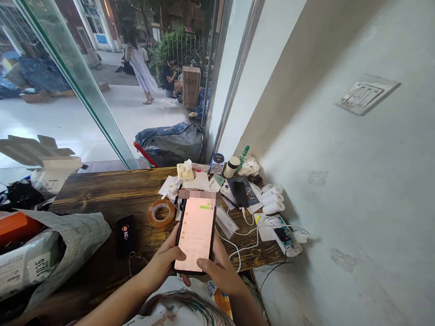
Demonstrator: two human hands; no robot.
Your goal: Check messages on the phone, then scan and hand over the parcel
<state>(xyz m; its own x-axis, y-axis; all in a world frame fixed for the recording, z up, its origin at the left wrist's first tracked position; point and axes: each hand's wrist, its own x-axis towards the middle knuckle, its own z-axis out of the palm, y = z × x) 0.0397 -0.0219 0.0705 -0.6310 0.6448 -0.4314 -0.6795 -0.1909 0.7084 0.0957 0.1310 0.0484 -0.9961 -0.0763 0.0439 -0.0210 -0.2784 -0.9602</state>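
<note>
A smartphone with a bright, lit screen is held upright in front of me, over the near edge of the wooden table. My left hand wraps its lower left side, thumb on the glass. From the other side my right hand grips it, its thumb also on the lower screen. Most of my fingers are hidden behind the phone. Left of it lie a roll of brown tape and a second phone with a dark screen.
Plastic-wrapped parcels crowd the left. White cables run to a power strip by the wall. A black phone, paper rolls, a jar and a green bottle stand or lie at the back right. People are outside the glass.
</note>
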